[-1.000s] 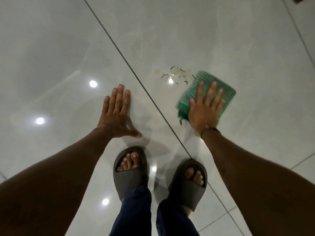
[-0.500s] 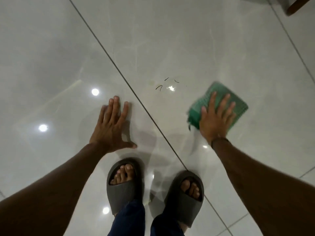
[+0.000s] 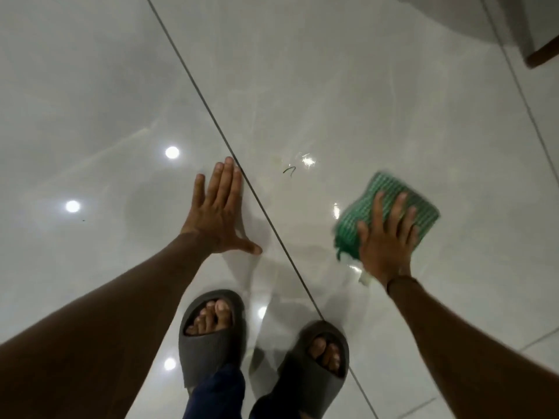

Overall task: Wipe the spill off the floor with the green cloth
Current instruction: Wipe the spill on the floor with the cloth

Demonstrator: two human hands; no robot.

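Green ribbed cloth (image 3: 390, 213) lay under the flat, spread right hand (image 3: 385, 240) (blurred); one dark curled fleck (image 3: 289, 170), seemingly spill residue, needed a firm pass.

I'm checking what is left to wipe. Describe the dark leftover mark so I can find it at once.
Find the dark grout line running diagonally across the glossy floor tiles. Just right of it, beyond the left hand's fingertips, lies a thin dark curved strand. It is the only dark speck there, beside a bright light glare, well left of the green cloth.
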